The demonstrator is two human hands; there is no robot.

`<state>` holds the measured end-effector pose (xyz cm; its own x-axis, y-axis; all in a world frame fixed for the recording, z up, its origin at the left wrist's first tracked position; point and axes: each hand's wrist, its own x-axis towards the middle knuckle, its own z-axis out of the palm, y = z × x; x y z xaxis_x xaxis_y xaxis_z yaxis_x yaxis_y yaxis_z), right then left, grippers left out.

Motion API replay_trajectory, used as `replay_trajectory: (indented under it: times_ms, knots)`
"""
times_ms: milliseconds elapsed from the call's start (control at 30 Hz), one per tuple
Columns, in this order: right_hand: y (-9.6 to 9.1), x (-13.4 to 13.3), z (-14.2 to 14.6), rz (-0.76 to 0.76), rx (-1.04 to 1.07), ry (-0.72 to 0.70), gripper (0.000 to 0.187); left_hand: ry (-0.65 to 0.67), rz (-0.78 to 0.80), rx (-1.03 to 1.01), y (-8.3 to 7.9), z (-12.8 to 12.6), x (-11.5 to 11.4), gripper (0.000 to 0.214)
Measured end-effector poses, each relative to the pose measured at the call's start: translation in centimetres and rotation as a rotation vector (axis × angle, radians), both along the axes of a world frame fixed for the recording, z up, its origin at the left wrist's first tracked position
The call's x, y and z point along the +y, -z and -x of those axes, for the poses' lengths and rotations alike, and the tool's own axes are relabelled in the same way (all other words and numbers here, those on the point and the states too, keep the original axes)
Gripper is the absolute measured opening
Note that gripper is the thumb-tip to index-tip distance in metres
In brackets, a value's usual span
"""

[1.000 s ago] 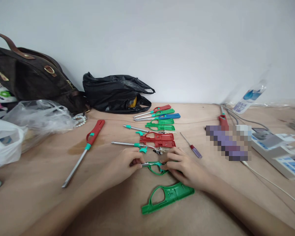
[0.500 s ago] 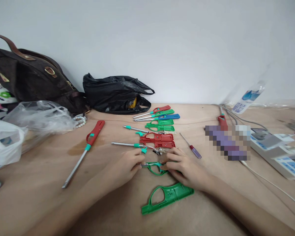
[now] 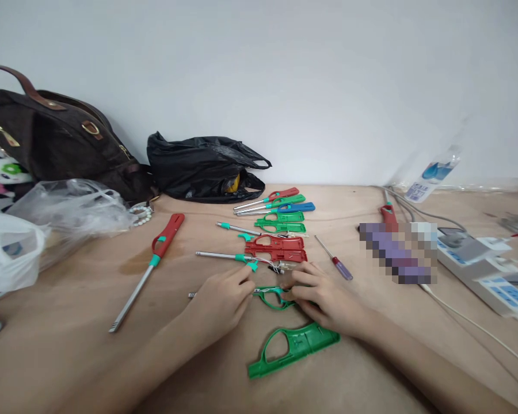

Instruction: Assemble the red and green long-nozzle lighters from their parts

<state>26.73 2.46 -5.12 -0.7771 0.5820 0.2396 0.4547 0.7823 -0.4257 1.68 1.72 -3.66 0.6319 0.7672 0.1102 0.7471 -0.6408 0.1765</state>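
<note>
My left hand (image 3: 227, 296) is closed around the metal tube of a gas lighter; the striped tip (image 3: 192, 295) pokes out at its left. My right hand (image 3: 323, 293) grips a green lighter casing half (image 3: 271, 305) by the handle part, which its fingers hide. Inside that half's loop shows a turquoise trigger, with a pale wire above it. Nearer me lies another green casing half (image 3: 302, 345), inner side up. Just beyond the hands are an opened red casing (image 3: 276, 248) and a loose metal tube (image 3: 218, 254) with turquoise collar, trigger and wires.
A purple-handled screwdriver (image 3: 342, 268) lies to the right, before a power strip (image 3: 479, 276) and a tilted bottle (image 3: 434, 175). On the left are a red lighter (image 3: 168, 236), plastic bags (image 3: 69, 207) and a dark backpack (image 3: 64, 138). Several lighters lie near a black bag (image 3: 202, 167).
My left hand has shifted slightly left and down along the tube, and the tube's tip now shows beyond it. My right hand stays on the green casing half.
</note>
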Motion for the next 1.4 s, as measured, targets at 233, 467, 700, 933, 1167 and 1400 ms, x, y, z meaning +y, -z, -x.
replay_trajectory:
  times_ms: [233,467,700,933,1167,1400]
  knots:
    - [-0.2,-0.1,0.0,0.016,0.002,0.004,0.026,-0.038,0.137,-0.190,0.7,0.4,0.6,0.017]
    - [-0.5,-0.1,0.1,0.033,0.006,-0.004,0.025,-0.003,0.098,-0.247,1.2,0.8,0.4,0.016]
    - [-0.7,0.0,-0.1,0.104,0.048,-0.003,0.024,0.016,-0.107,-0.064,1.4,0.5,0.0,0.017]
    - [-1.5,0.5,-0.7,0.313,0.068,-0.019,0.027,0.105,-0.366,0.000,2.1,0.3,0.1,0.025]
    - [-1.8,0.6,-1.4,0.373,0.092,0.003,0.034,0.148,-0.433,-0.005,2.7,0.4,0.2,0.024]
    - [-1.6,0.7,-1.7,0.393,0.112,0.033,0.047,0.135,-0.422,0.009,2.4,0.3,0.1,0.025]
